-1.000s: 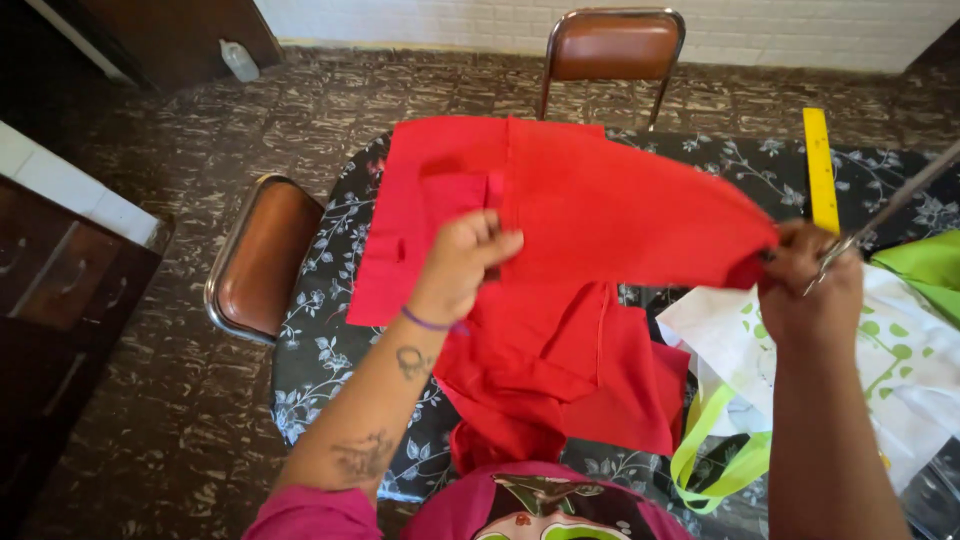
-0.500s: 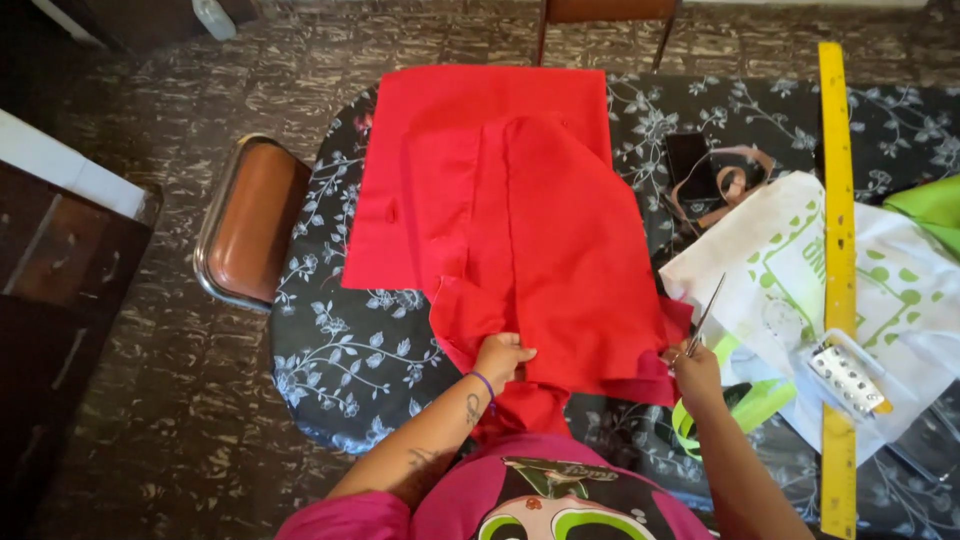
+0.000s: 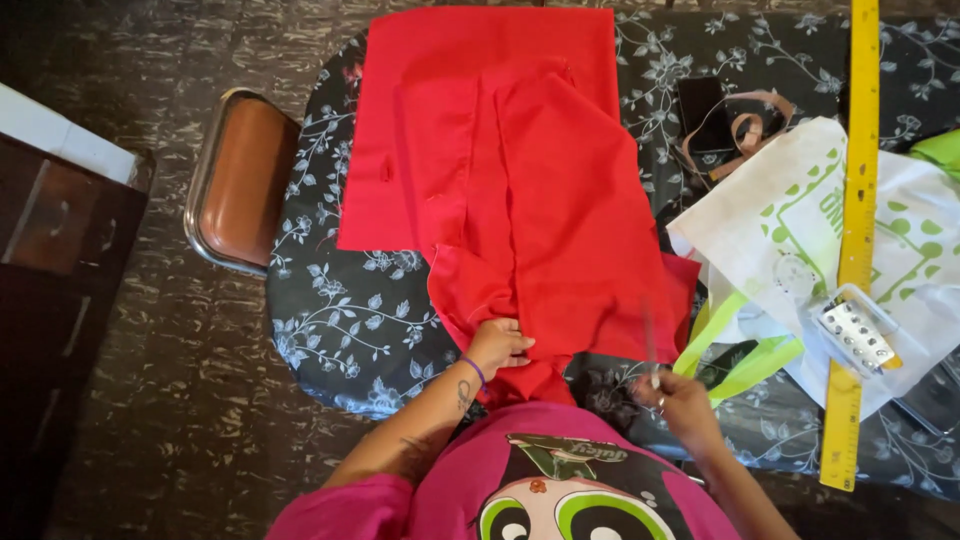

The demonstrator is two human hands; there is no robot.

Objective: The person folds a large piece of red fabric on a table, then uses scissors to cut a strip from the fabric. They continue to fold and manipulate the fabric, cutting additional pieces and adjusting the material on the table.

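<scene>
On the near edge of the table point(image 3: 330, 330), seen from the head camera, our left hand point(image 3: 497, 345) presses down on the red fabric point(image 3: 520, 190), fingers closed over its lower fold where the cloth bunches towards our body. The fabric lies spread flat across the dark flowered tablecloth, its far edge reaching the top of the view and its near end hanging just over the table's rim. Our right hand point(image 3: 680, 400) is wrapped around a pair of scissors point(image 3: 650, 345), blades pointing up at the cloth's lower right edge; they blur, so we cannot tell whether they are parted. A yellow ruler point(image 3: 858, 200) lies to the right across a white and green bag point(image 3: 780, 230), with a small clear box point(image 3: 858, 332) beside it. A brown chair point(image 3: 240, 180) stands left of the table. We judge that the bunched, doubled layers under our left hand could slip, so a cut might catch a fold we cannot see.
</scene>
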